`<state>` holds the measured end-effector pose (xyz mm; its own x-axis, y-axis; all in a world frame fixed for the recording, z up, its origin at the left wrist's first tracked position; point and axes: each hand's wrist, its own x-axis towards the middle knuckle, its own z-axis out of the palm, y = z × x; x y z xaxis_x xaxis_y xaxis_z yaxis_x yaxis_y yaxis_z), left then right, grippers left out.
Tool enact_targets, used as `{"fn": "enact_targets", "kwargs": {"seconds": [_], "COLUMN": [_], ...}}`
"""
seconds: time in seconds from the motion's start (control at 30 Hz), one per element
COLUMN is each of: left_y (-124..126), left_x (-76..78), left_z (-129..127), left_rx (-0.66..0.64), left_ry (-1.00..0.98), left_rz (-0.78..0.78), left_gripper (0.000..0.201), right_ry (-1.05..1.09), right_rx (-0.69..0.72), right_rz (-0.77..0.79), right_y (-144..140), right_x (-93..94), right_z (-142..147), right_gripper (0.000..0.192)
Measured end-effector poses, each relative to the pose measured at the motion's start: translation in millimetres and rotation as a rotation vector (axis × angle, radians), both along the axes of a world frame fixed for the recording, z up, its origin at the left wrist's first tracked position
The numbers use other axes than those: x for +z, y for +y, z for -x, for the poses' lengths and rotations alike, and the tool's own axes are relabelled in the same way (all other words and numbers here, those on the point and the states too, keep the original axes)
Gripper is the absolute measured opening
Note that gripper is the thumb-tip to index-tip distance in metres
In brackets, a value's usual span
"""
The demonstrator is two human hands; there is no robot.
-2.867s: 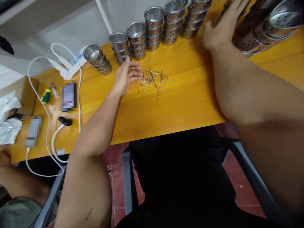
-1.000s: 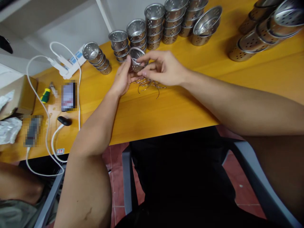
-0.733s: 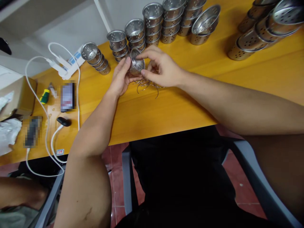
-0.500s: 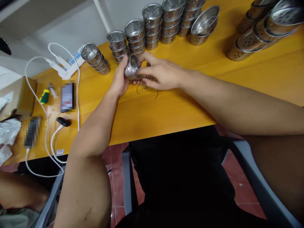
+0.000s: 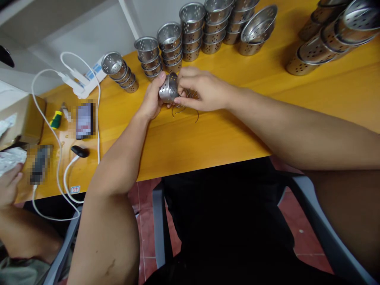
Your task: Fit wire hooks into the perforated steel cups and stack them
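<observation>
White cable [image 5: 59, 136], power strip [image 5: 86, 81], green-handled screwdriver [image 5: 57, 119], cardboard box [image 5: 22, 118], another person's hand [image 5: 8, 186] on yellow table [image 5: 237, 130].

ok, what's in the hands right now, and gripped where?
Left hand holds a perforated steel cup by its side wall, tipped sideways. Right hand pinches at the cup's rim; whether it holds a wire clip cannot be told.

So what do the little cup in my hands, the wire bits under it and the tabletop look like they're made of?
Cup: thin sheet metal, probably stainless steel; silvery, shiny, with punched round holes.
Wire bits: bent metal wire, thin and grey with a slight glint; the alloy can't be told.
Tabletop: wood or a wood-look laminate, orange-yellow with grain lines and a smooth, slightly glossy surface.
</observation>
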<state>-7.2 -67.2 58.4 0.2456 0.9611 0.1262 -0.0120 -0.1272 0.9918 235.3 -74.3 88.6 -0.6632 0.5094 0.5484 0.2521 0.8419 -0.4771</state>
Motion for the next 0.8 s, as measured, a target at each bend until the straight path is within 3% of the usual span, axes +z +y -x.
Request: {"fn": "enact_targets", "kwargs": {"seconds": [0.5, 0.8], "left_y": [8, 9], "left_x": [-5.8, -0.8], "left_z": [3, 0], "left_rx": [-0.010, 0.110], "left_ry": [-0.042, -0.091], "left_rz": [-0.025, -0.031], "left_gripper": [0.103, 0.102], "right_ry": [0.096, 0.166], "right_rx": [-0.018, 0.145], "right_rz": [0.079, 0.135], "right_y": [3, -6], "right_x": [3.8, 11.4], "right_z": [7, 2], "right_gripper": [0.050, 0.053]}}
